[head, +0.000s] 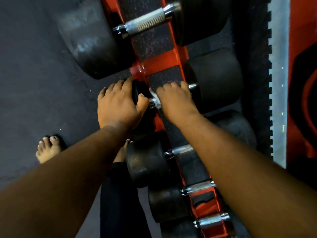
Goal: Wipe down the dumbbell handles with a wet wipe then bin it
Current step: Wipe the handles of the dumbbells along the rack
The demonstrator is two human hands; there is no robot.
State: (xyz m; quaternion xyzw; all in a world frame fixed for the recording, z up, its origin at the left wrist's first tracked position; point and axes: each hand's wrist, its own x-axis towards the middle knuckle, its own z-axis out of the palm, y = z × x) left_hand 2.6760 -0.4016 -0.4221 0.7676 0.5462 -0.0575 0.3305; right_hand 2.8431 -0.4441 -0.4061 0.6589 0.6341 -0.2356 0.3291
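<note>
Wipe (pixel 153 95): white, bunched on the handle (pixel 153 101) of a dumbbell lying across the red rack (pixel 160 61); only a scrap shows at the edge of the right hand (pixel 175 102). Right hand: fingers curled together over handle and wipe, gripping both. Left hand (pixel 118 104): fingers slightly spread, curved over the near black weight head (pixel 139 93), thumb touching the handle's chrome collar. Far head (pixel 217 79) just beyond the right fingertips. Other dumbbells racked on both sides. Bare foot (pixel 48 148) on dark floor (pixel 34 66), left of rack.
</note>
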